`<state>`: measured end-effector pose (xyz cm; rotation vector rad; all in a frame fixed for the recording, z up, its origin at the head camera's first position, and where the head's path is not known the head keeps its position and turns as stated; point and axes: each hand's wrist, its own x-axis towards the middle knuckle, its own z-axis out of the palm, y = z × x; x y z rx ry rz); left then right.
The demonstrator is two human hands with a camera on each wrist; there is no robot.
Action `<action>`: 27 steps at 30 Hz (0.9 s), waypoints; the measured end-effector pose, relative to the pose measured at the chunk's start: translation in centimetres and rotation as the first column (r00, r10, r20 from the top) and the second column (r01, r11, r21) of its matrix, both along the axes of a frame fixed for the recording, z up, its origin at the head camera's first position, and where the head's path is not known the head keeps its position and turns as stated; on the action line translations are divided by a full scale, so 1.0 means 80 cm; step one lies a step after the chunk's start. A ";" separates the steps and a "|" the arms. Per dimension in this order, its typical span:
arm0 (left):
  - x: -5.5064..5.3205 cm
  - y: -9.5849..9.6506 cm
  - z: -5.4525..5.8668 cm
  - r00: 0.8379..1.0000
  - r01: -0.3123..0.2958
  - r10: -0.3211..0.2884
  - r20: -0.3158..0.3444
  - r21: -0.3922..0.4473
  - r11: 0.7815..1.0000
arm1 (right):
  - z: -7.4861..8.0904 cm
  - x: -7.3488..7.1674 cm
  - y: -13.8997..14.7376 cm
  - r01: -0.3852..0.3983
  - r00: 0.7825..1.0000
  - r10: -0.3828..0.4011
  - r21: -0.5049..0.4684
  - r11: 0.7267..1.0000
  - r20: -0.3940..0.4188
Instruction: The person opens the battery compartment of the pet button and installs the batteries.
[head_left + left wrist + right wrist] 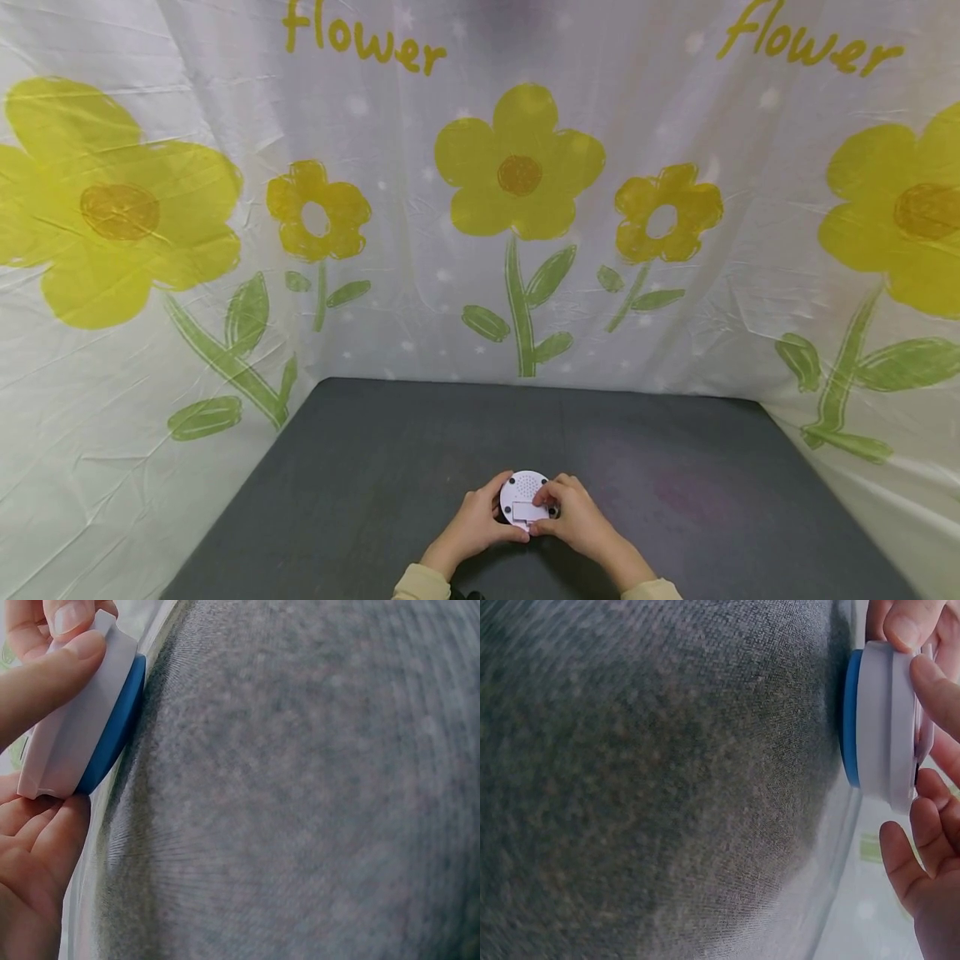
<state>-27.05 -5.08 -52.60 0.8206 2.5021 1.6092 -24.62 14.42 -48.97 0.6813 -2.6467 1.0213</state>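
A round white device (525,483) with a blue face (850,720) is held over the dark table, its back turned up. That back shows a patch of small holes, dark round feet and a rectangular battery cover (527,512). My left hand (474,523) grips the device by its rim, thumb on the near side and fingers round the far left side. With thumb and index finger, my right hand (583,518) pinches the cover, which stands out at a slant from the back in the right wrist view. The other right fingers are near the right rim.
The dark grey table (390,450) spreads around the hands. Behind it and at both sides hangs a white curtain (405,292) printed with yellow flowers. A small black object (474,595) shows at the bottom edge between the sleeves.
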 end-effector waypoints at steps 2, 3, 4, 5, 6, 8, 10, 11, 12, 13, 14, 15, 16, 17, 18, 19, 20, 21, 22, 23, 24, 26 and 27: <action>0.000 0.000 0.000 1.000 0.000 0.000 -0.004 -0.002 1.000 | 0.000 0.000 0.000 0.000 1.000 0.000 -0.003 1.000 0.000; 0.000 -0.001 0.000 1.000 0.001 -0.001 -0.001 -0.001 1.000 | 0.001 0.000 0.000 -0.001 1.000 0.001 -0.003 1.000 0.000; -0.001 -0.001 -0.001 1.000 0.001 -0.001 -0.001 -0.003 1.000 | 0.001 0.000 0.000 0.000 1.000 0.000 -0.004 1.000 0.002; -0.001 -0.001 -0.001 1.000 -0.001 0.001 0.001 -0.005 1.000 | 0.001 0.000 0.000 -0.001 1.000 0.001 -0.006 1.000 0.003; -0.001 -0.001 -0.001 1.000 -0.001 0.001 0.004 -0.006 1.000 | 0.001 0.001 0.000 0.000 1.000 0.000 -0.006 1.000 0.005; -0.001 -0.001 -0.002 1.000 0.002 -0.002 -0.002 -0.006 1.000 | 0.001 0.001 0.001 0.000 1.000 0.000 -0.009 1.000 0.010; -0.002 0.000 -0.003 1.000 0.000 0.000 -0.003 -0.006 1.000 | 0.001 0.000 0.001 -0.001 1.000 0.001 -0.013 1.000 0.016; -0.002 0.000 -0.003 1.000 0.001 -0.001 -0.004 -0.006 1.000 | 0.001 0.000 0.002 -0.003 1.000 0.003 -0.017 1.000 0.016; -0.002 0.000 -0.003 1.000 0.002 -0.002 -0.003 -0.005 1.000 | 0.001 0.000 0.002 -0.002 1.000 0.003 -0.021 1.000 0.018; -0.002 0.000 -0.003 1.000 0.005 -0.005 -0.005 -0.004 1.000 | 0.001 -0.001 0.003 -0.001 1.000 0.002 -0.025 1.000 0.019; -0.002 0.000 -0.003 1.000 0.004 -0.004 0.001 -0.004 1.000 | 0.000 -0.001 0.003 0.001 1.000 0.000 -0.031 1.000 0.020; -0.002 0.000 -0.003 1.000 0.005 -0.005 0.004 -0.003 1.000 | 0.000 -0.001 0.004 0.007 1.000 -0.006 -0.036 0.999 0.021; -0.002 0.000 -0.004 1.000 0.006 -0.006 0.007 -0.003 1.000 | 0.000 -0.001 0.004 0.014 1.000 -0.013 -0.043 0.999 0.019; -0.001 0.000 -0.003 1.000 0.006 -0.006 0.010 -0.003 1.000 | -0.001 -0.001 0.005 0.025 1.000 -0.025 -0.051 0.998 0.018; -0.001 0.000 -0.003 1.000 0.007 -0.007 0.014 -0.002 1.000 | -0.001 -0.001 0.005 0.041 0.999 -0.041 -0.057 0.998 0.017; -0.001 0.000 -0.003 1.000 0.005 -0.005 0.015 -0.002 1.000 | -0.002 -0.001 0.006 0.057 0.998 -0.057 -0.060 0.997 0.011; -0.001 0.000 -0.003 1.000 0.003 -0.003 0.020 -0.003 1.000 | -0.002 0.000 0.006 0.077 0.997 -0.077 -0.065 0.995 0.009; -0.001 0.001 -0.002 1.000 0.000 0.000 0.024 -0.005 1.000 | -0.002 0.000 0.006 0.097 0.995 -0.097 -0.069 0.993 0.006; -0.002 0.001 -0.002 1.000 -0.002 0.002 0.025 -0.008 1.000 | -0.003 0.001 0.006 0.116 0.993 -0.116 -0.071 0.991 0.005; -0.002 0.001 -0.001 1.000 -0.005 0.005 0.026 -0.012 1.000 | -0.004 0.001 0.006 0.134 0.991 -0.134 -0.068 0.989 0.006; -0.002 0.001 -0.001 1.000 -0.007 0.007 0.028 -0.014 1.000 | -0.004 0.002 0.006 0.148 0.989 -0.148 -0.062 0.987 0.006; -0.002 0.000 -0.001 1.000 -0.010 0.011 0.025 -0.017 1.000 | -0.006 0.002 0.005 0.164 0.986 -0.163 -0.055 0.985 0.017; -0.002 0.000 -0.001 1.000 -0.011 0.012 0.024 -0.018 1.000 | -0.007 0.002 0.004 0.163 0.987 -0.162 -0.053 0.985 0.021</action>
